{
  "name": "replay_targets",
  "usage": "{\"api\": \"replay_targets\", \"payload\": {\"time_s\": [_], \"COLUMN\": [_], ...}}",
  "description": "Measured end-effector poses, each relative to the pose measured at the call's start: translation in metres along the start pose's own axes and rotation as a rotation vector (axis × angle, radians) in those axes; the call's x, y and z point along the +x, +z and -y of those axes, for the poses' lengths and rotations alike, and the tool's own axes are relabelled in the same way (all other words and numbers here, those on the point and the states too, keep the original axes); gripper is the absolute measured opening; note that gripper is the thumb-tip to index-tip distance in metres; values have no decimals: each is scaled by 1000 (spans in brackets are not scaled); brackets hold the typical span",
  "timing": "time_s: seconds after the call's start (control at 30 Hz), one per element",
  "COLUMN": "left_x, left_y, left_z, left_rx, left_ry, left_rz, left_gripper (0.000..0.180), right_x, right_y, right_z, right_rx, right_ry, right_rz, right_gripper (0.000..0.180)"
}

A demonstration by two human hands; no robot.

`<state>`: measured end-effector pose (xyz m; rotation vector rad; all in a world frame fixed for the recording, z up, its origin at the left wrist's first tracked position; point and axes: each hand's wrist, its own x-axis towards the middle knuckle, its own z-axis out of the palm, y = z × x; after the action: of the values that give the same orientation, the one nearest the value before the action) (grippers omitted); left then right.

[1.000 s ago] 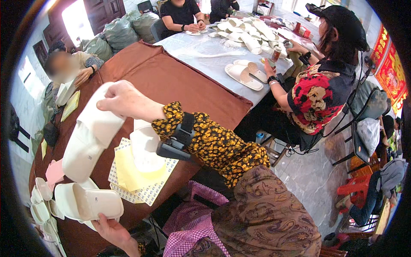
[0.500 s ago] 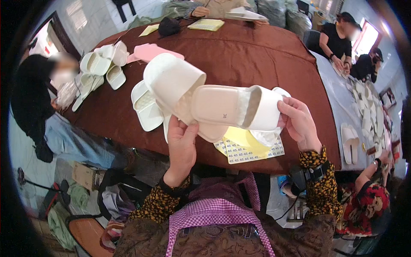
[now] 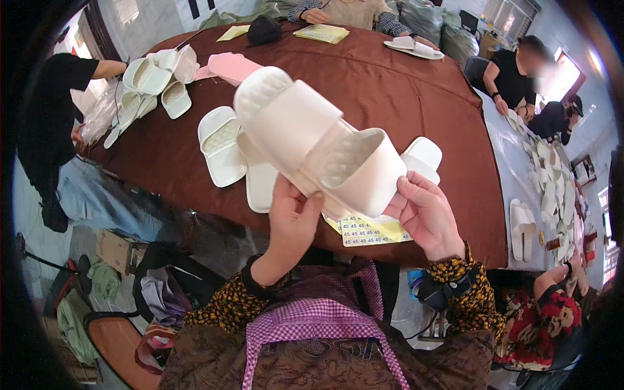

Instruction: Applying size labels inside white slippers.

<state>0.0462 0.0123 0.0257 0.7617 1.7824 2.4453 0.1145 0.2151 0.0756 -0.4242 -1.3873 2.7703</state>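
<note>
A pair of cream slide sandals is raised above the near edge of the table, one overlapping the other. My left hand is closed on the left slide, thumb near its inner edge. With its fingers wrapped round the toe end, my right hand grips the right slide, whose bumpy insole shows through the strap opening. Below them lies a yellow sheet of number stickers, partly covered. More white slides rest on the table: one pair to the left, partly hidden behind my left hand, and one slide to the right.
A brown cloth covers the table. At its far left are several piled slides and a pink piece; at the back, a black cap-like object and yellow sheets. Co-workers sit around. A grey side table holds many slides.
The right slide has turned from its flat face to show its strap and insole, and both slides have drawn together. Across the table, a co-worker's white slides now lie on the cloth.
</note>
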Motion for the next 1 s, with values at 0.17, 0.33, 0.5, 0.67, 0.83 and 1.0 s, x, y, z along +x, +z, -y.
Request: {"api": "replay_targets", "payload": {"time_s": [0.17,0.33,0.5,0.67,0.83,1.0], "left_x": [-10,-16,-5,17,41,44], "left_y": [18,29,32,0,-76,-159], "left_z": [12,27,32,3,-4,12], "left_rx": [-45,-12,14,319,711,639], "left_ry": [26,67,44,179,195,21], "left_rz": [-21,30,102,172,-79,-380], "left_gripper": [57,59,59,57,50,49], "right_x": [-13,-19,-7,0,-11,7], "right_y": [9,11,-6,-47,-100,-204], "right_z": [-5,-2,0,21,74,127], "right_rx": [38,116,135,131,146,127], "right_ry": [18,-64,-162,-300,-466,-559], "right_rz": [59,23,24,58,-202,-166], "right_gripper": [32,35,36,23,27,25]}}
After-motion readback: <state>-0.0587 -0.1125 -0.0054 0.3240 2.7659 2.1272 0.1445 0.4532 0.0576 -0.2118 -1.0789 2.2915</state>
